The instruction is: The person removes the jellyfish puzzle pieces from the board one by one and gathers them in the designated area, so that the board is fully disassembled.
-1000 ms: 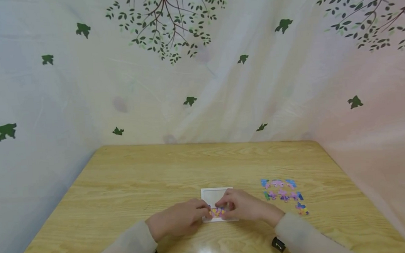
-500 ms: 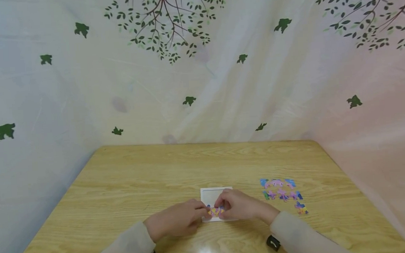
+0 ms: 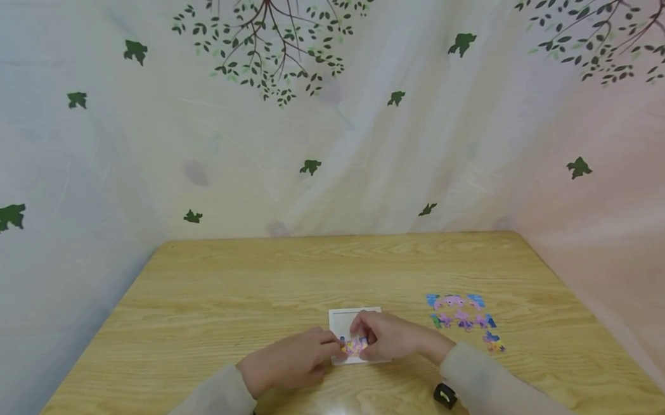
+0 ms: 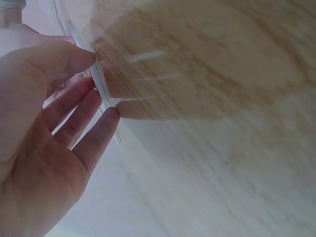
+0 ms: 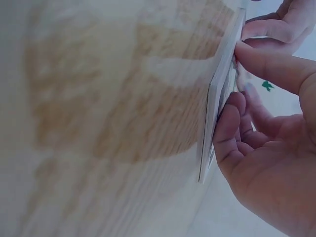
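Note:
A small white puzzle tray [image 3: 342, 321] lies on the wooden table before me, its upper part bare. Colourful jigsaw pieces [image 3: 353, 347] fill some of its near part, partly covered by fingers. My left hand [image 3: 297, 358] holds the tray at its left side; the left wrist view shows thumb and fingertips along the tray's edge [image 4: 100, 81]. My right hand [image 3: 396, 335] reaches over from the right, thumb and index finger pinching a jigsaw piece low in the tray. That piece is mostly hidden. In the right wrist view, its curled fingers sit close against the tray edge [image 5: 211, 106].
To the right of the tray lie loose jigsaw pieces [image 3: 460, 312] in pink and blue, arranged in rows. Another small cluster [image 3: 494, 342] sits nearer me. A curtain [image 3: 250, 162] with printed leaves and branches surrounds the wooden table [image 3: 228, 283].
My right hand has shifted slightly left and its fingers have drawn closer over the pieces in the tray. My left hand stays at the tray's left side. The loose pieces lie as before.

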{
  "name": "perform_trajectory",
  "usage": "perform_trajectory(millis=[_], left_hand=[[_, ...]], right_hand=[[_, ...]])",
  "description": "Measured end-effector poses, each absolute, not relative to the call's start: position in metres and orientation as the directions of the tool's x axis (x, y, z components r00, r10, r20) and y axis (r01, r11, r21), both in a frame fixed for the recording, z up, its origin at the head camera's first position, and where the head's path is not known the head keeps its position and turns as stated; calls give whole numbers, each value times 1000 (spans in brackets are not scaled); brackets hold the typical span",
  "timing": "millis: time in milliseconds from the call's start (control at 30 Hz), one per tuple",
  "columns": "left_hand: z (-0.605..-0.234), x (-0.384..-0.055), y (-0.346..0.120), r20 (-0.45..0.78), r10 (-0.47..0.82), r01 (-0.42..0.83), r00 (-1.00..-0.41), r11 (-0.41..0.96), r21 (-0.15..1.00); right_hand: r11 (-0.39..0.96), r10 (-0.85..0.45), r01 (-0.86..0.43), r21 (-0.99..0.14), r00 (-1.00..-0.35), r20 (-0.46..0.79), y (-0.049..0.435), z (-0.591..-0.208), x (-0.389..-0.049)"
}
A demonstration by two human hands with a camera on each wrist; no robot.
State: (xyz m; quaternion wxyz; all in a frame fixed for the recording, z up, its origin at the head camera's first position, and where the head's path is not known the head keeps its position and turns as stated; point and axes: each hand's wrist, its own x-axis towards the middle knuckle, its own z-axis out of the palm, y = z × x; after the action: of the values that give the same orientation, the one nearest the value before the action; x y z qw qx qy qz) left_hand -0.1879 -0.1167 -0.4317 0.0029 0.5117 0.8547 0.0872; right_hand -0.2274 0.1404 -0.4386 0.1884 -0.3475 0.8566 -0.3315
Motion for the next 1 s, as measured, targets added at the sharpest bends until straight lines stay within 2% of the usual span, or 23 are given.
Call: perform_trajectory(millis=[333,567,800,1000], left_hand=[[-432,-189,-117,57,874,866,-483,468,175],[-436,-190,-117,52,876,869,-479,466,167],[-436,-191,-117,31,868,859,-495,484,169],[-434,-189,-118,51,873,866,-485,471,169]], right_hand=[[489,-747,-515,-704,-664,-33,142,-439,-225],[473,-732,-467,-747,-680,-39,153,-437,-225],[476,-720,-459,-750,-693,-34,180,-435,-227],[512,-711,-451,-732,-700,-67,215,-432,-226]])
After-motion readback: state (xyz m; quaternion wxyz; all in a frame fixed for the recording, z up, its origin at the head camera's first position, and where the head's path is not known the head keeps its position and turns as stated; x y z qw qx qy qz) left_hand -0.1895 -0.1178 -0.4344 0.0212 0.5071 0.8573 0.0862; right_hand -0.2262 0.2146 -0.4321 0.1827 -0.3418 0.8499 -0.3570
